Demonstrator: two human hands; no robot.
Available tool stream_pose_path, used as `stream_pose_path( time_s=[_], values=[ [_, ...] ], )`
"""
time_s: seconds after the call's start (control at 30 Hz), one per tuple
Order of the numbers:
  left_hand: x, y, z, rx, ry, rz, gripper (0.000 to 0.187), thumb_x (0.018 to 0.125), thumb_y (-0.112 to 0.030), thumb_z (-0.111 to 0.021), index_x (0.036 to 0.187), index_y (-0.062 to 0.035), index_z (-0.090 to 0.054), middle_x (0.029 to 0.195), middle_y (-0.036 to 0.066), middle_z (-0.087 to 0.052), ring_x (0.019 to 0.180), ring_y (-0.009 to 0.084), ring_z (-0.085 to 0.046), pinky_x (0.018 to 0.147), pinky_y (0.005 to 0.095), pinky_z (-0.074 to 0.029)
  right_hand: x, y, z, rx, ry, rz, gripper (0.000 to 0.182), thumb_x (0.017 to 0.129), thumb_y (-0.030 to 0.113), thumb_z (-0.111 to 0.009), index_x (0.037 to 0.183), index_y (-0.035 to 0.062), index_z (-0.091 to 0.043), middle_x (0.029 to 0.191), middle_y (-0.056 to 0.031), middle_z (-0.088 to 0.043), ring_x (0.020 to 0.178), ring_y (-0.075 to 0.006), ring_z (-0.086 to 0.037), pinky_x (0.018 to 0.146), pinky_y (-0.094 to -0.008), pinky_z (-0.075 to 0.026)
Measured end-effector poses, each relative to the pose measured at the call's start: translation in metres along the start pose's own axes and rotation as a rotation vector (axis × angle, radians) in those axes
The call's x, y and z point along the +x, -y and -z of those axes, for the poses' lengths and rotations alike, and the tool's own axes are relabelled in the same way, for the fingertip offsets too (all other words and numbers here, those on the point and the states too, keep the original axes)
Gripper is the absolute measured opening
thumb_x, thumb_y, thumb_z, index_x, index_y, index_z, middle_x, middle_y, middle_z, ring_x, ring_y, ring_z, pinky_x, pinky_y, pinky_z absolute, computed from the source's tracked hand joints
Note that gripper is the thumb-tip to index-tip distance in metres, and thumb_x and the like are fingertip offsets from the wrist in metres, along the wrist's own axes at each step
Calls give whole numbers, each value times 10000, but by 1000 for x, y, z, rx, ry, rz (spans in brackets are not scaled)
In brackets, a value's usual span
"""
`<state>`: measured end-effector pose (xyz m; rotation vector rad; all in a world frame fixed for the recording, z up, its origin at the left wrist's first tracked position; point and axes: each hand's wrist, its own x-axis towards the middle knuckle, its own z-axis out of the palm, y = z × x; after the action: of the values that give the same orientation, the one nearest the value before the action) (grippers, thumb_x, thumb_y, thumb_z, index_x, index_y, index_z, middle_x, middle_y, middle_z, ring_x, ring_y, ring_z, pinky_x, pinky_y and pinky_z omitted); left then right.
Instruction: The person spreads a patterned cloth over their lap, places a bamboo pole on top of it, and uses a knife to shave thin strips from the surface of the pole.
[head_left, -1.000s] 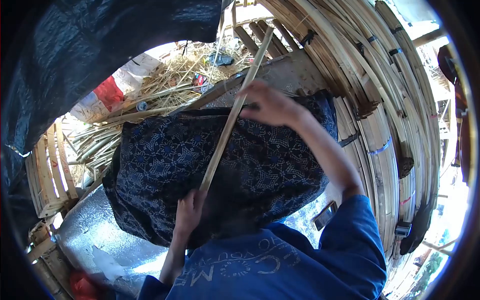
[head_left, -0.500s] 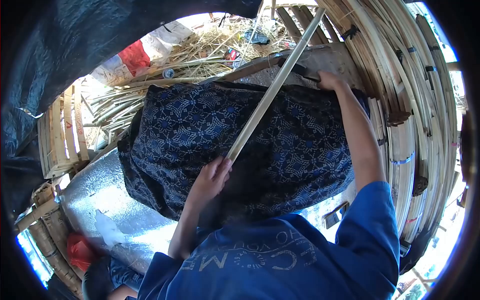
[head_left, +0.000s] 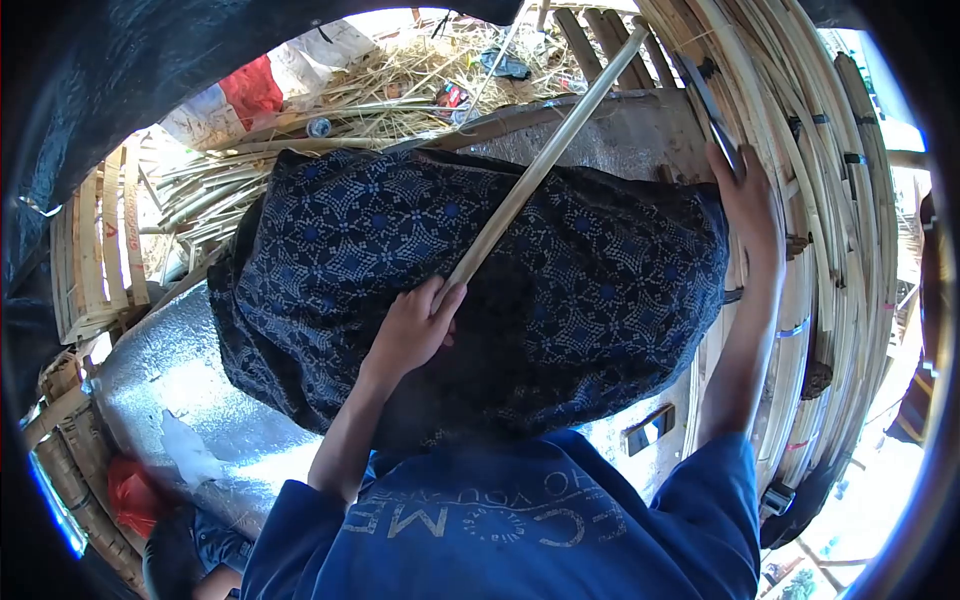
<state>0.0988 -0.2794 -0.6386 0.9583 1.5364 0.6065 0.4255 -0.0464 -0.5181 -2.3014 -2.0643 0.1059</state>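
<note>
The left hand (head_left: 412,328) has a firm grip on the near end of a pale bamboo strip (head_left: 548,155), thumb laid along the top and fingers curled beneath. The right hand (head_left: 748,205) is out to the side, its grip closed about a dark-bladed knife (head_left: 708,100); the handle is mostly lost behind the fingers, so I can't tell how tightly it is held.

What has changed is on the right. A second ago that hand was by the middle of the strip; half a second ago it had the knife at the far edge of the cloth. Now the knife is well off to the right, its blade raised beside the bundled strips (head_left: 845,215). So, as I judge it, the left hand alone carries the bamboo at this instant, and the blade is not working on it.

The strip sits above the patterned cloth (head_left: 350,235) spread over the lap. Its long axis slants from the left hand away to the person's right, the far tip reaching past the cloth's edge; whether it rests on the cloth midway, I can't tell.

Farther out, a silvery sheet (head_left: 145,375) shows beneath the cloth, with a phone-like object (head_left: 650,430) near the right sleeve. Beyond lie straw-like shavings (head_left: 415,75), and a slatted crate (head_left: 112,240) stands to the left.
</note>
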Motion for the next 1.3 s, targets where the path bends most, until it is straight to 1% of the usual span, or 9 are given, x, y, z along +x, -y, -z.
stream_pose_path(
  time_s=[0.1, 0.17, 0.2, 0.27, 0.57, 0.63, 0.73, 0.93, 1.3],
  values=[
    [10, 5, -1, -192, 105, 46, 431, 1018, -399, -477, 803, -30, -541, 554, 31, -535, 417, 122, -524, 421, 257, -405, -81, 24, 23, 258, 340, -111, 561, 922, 549, -560, 1218, 73, -551, 919, -140, -702, 814, -250, -717, 655, -384, -544],
    [12, 10, -1, -430, 221, 133, 449, 1022, -406, -471, 776, -36, -534, 549, 14, -515, 409, 109, -499, 420, 255, -391, -137, 41, 10, 624, 483, 88, 447, 933, 417, -624, 1217, 80, -549, 878, -127, -706, 716, -214, -714, 602, -334, -551],
    [6, 12, -1, -501, 280, 127, 458, 1025, -410, -466, 764, -39, -534, 548, -1, -496, 407, 96, -479, 414, 251, -373, -153, 46, -5, 655, 517, 291, 401, 907, 286, -688, 1204, 56, -550, 892, -139, -704, 730, -231, -717, 628, -366, -569],
    [-10, 12, 1, -566, 342, 138, 467, 1027, -413, -462, 752, -43, -535, 548, -17, -477, 406, 84, -460, 408, 247, -355, -183, 56, -40, 638, 478, 583, 462, 864, 283, -726, 1173, 20, -506, 929, -197, -686, 738, -329, -708, 639, -424, -564],
    [-43, 34, -14, -198, 89, 63, 346, 1043, -266, -438, 934, 18, -602, 552, 38, -499, 397, 110, -475, 403, 275, -374, -219, 91, -80, 262, 668, 559, 393, 809, 173, -706, 1104, 21, -496, 739, -199, -679, 684, -413, -667, 602, -475, -543],
    [-48, 37, -16, -13, -49, -174, 313, 1013, -233, -481, 960, 40, -626, 605, 164, -570, 513, 310, -591, 516, 390, -440, -215, 91, -77, 156, 666, 544, 337, 805, 156, -698, 1052, 10, -522, 757, -217, -679, 689, -407, -670, 617, -484, -547],
    [-59, 27, -13, 16, -41, -74, 286, 1005, -203, -483, 946, 35, -631, 643, 207, -575, 580, 376, -598, 560, 430, -447, -191, 78, -77, 138, 468, 418, 279, 808, 188, -690, 974, 25, -536, 651, -211, -650, 652, -413, -673, 574, -494, -559],
    [-58, 39, -16, 95, -74, -214, 265, 1000, -188, -487, 911, 20, -625, 648, 223, -570, 620, 396, -608, 566, 436, -446, -224, 92, -75, 106, 745, 574, 275, 783, 171, -675, 978, 27, -548, 703, -233, -656, 672, -438, -673, 635, -507, -564],
    [-57, 30, -15, 73, -67, -109, 283, 1005, -194, -482, 850, 17, -590, 644, 202, -558, 604, 380, -584, 554, 420, -426, -217, 86, -75, 176, 604, 429, 245, 754, 130, -682, 943, 33, -559, 704, -227, -650, 707, -421, -668, 638, -503, -537]
  ],
)
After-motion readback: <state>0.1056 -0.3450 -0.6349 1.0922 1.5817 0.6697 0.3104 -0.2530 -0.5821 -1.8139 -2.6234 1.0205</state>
